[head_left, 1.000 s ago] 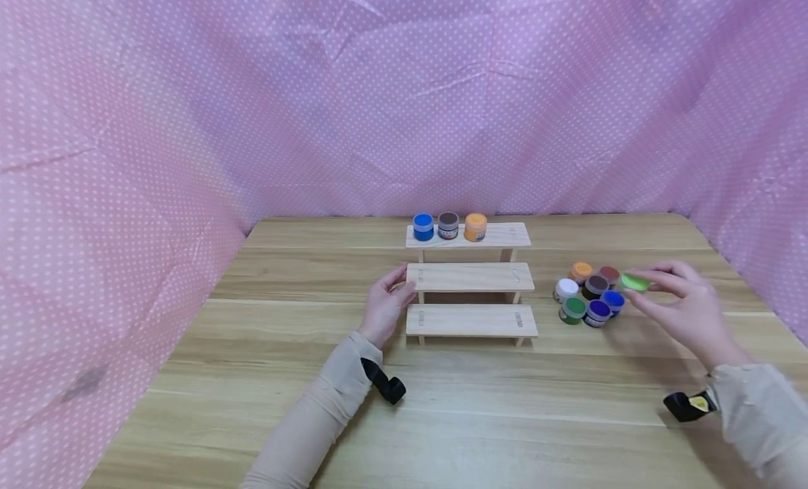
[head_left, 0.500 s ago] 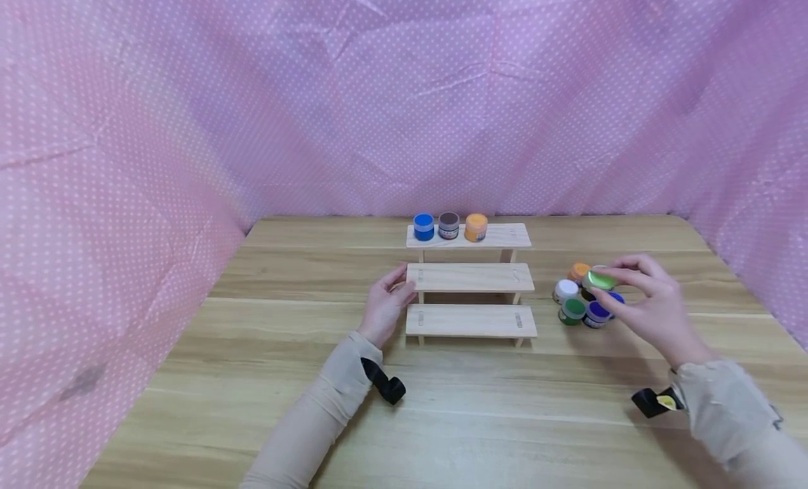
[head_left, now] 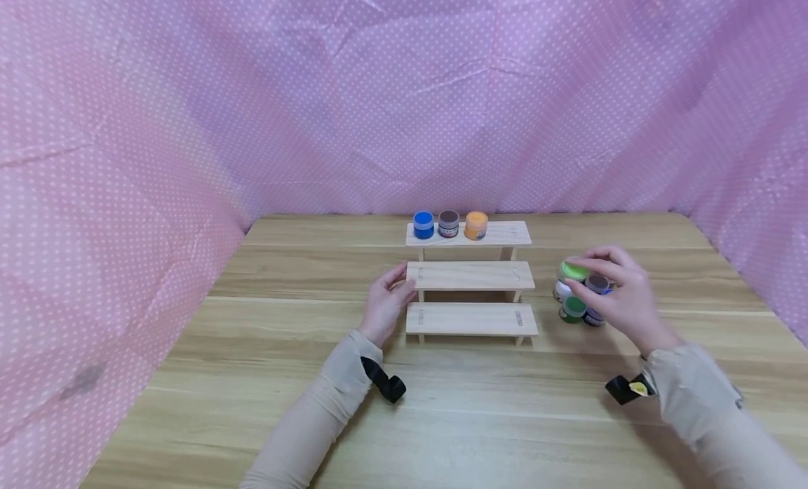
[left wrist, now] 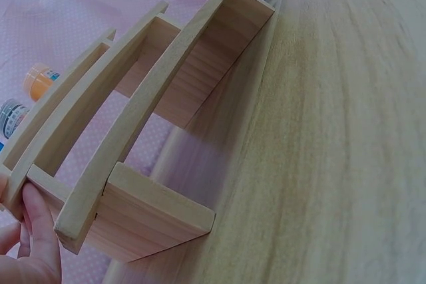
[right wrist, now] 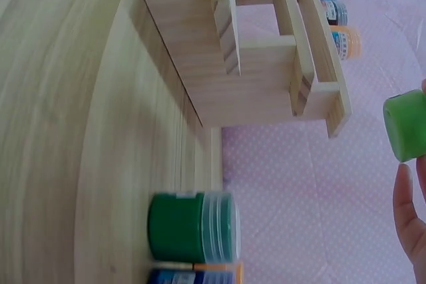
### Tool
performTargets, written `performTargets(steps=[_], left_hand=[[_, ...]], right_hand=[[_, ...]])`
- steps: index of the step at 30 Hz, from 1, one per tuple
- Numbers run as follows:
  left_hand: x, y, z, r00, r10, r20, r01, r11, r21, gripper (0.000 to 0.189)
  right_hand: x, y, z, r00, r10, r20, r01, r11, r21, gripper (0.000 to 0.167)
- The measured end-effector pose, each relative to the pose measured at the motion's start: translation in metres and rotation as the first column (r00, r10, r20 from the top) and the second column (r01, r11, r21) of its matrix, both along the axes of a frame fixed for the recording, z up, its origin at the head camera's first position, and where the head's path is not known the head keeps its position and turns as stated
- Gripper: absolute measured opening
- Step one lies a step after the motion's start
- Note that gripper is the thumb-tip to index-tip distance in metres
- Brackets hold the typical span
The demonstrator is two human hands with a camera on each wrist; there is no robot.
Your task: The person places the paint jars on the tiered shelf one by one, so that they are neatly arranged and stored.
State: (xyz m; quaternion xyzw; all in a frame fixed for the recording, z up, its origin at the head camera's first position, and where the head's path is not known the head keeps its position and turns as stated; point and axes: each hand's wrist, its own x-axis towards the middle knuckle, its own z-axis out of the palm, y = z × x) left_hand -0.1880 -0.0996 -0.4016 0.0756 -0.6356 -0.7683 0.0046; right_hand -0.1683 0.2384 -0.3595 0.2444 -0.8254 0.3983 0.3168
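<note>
A three-tier wooden step rack (head_left: 470, 319) stands mid-table. My left hand (head_left: 381, 308) grips the left end of its middle step; the left wrist view shows the fingers (left wrist: 41, 227) against the board's end. My right hand (head_left: 621, 299) pinches a light green paint jar (head_left: 573, 271) between thumb and fingers. That jar is held above the group of jars, and in the right wrist view the light green paint jar (right wrist: 406, 124) is clear of the table. On the top step sit a blue jar (head_left: 423, 225), a brown jar (head_left: 449, 224) and an orange jar (head_left: 476, 226).
Right of the rack several paint jars stand close together, among them a dark green jar (head_left: 573, 309), a white jar (head_left: 562, 291) and a dark brown jar (head_left: 597, 284). My right hand hides some of them. A pink dotted cloth (head_left: 379, 124) hangs behind the table.
My right hand has moved left with the light green paint jar, from the right side of the jar group to above its left part. The left hand stays on the rack.
</note>
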Motion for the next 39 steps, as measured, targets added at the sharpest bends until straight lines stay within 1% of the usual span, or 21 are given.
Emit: performTargets(steps=[6,8,12,15,19,22,27,34,39], left_hand=[[0.001,0.000,0.001,1.000,-0.001,-0.010,0.001,1.000,0.005,0.047],[0.001,0.000,0.001,1.000,-0.004,-0.015,0.004,1.000,0.002,0.047],[0.001,0.000,0.001,1.000,-0.005,-0.023,0.005,1.000,0.000,0.046],[0.001,0.000,0.001,1.000,-0.005,-0.022,0.005,1.000,-0.001,0.046],[0.001,0.000,0.001,1.000,-0.002,-0.014,0.002,1.000,-0.002,0.046],[0.001,0.000,0.001,1.000,0.003,-0.009,-0.003,1.000,0.001,0.046],[0.002,0.000,0.002,1.000,0.006,-0.008,-0.006,1.000,0.001,0.045],[0.004,0.000,0.002,1.000,0.004,-0.008,-0.004,1.000,0.004,0.046],[0.002,0.000,0.002,1.000,0.006,-0.012,-0.006,1.000,0.011,0.046]], right_hand=[[-0.003,-0.014,0.000,0.997,0.044,0.063,-0.039,0.997,-0.069,0.033],[-0.005,-0.019,0.000,0.996,0.045,0.079,-0.040,0.997,-0.072,0.032],[-0.009,-0.027,0.000,0.996,0.038,0.082,-0.034,0.998,-0.053,0.031],[-0.012,-0.031,-0.002,0.990,0.077,0.115,-0.067,0.994,-0.089,0.031],[-0.015,-0.036,-0.003,0.978,0.119,0.173,-0.095,0.985,-0.143,0.030],[-0.018,-0.041,-0.002,0.974,0.124,0.187,-0.095,0.983,-0.158,0.030],[-0.025,-0.051,0.003,0.973,0.127,0.195,-0.090,0.978,-0.187,0.032],[-0.036,-0.062,0.014,0.960,0.131,0.248,-0.078,0.974,-0.213,0.032],[-0.044,-0.067,0.021,0.963,0.132,0.233,-0.078,0.971,-0.227,0.032]])
